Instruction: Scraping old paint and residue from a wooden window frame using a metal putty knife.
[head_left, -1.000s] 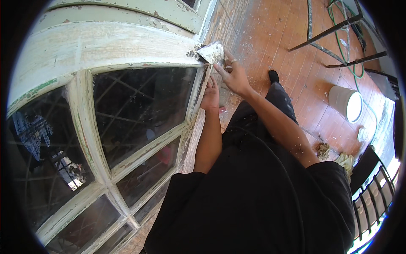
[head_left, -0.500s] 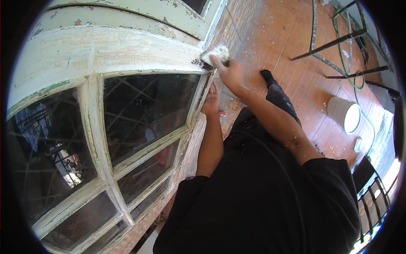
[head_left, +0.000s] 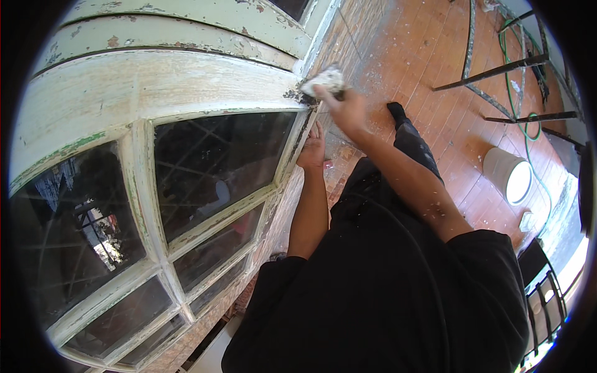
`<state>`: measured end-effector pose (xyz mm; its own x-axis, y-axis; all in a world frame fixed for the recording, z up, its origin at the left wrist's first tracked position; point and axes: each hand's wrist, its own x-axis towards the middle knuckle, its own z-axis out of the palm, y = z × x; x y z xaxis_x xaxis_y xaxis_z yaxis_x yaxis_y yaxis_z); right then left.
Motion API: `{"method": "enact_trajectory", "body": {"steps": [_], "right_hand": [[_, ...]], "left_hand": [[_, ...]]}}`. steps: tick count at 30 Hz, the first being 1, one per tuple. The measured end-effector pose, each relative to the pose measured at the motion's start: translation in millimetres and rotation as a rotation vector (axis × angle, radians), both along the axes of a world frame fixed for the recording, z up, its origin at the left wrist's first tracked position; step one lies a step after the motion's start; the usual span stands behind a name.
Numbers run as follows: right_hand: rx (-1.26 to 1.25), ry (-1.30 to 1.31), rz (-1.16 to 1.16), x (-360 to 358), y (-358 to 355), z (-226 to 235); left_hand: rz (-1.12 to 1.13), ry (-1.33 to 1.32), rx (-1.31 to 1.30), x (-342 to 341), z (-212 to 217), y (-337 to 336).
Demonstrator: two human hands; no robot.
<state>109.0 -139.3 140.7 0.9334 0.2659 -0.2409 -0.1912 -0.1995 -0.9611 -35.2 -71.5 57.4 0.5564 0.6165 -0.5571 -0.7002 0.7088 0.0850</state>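
I am pressing a whitish sanding pad [head_left: 324,79] against the corner of the old window frame [head_left: 155,93], in the upper middle of the picture, where the paint is flaking off dark. My right hand [head_left: 346,110] is closed around the pad, fingers on top of it. Compared with a moment ago, the pad is sitting a little higher and more to the left on the frame, right at the corner joint, so I judge the rubbing is moving along the top rail and this corner is not yet clean. My left hand [head_left: 313,149] is resting flat on the side strip of the frame just below, fingers stretched, gripping nothing; it is staying at the same place. Further out, the glass panes [head_left: 211,161] are filling the left half. On the right, a white bucket [head_left: 510,175] is standing on the wooden floor [head_left: 429,56], well apart, near a green hose [head_left: 528,118].
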Motion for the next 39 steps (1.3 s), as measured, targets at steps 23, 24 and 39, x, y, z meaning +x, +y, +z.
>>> {"method": "enact_trajectory", "body": {"steps": [23,24,39], "right_hand": [[-0.038,-0.069,-0.020,-7,0,25],[-0.067,-0.076,-0.023,-8,-3,20],[-0.033,0.022,0.059,-22,-4,40]], "left_hand": [[0.028,0.034,-0.030,0,-2,-1],[0.004,0.047,-0.008,1,-1,-3],[-0.038,-0.203,-0.075,-17,-14,1]]}}
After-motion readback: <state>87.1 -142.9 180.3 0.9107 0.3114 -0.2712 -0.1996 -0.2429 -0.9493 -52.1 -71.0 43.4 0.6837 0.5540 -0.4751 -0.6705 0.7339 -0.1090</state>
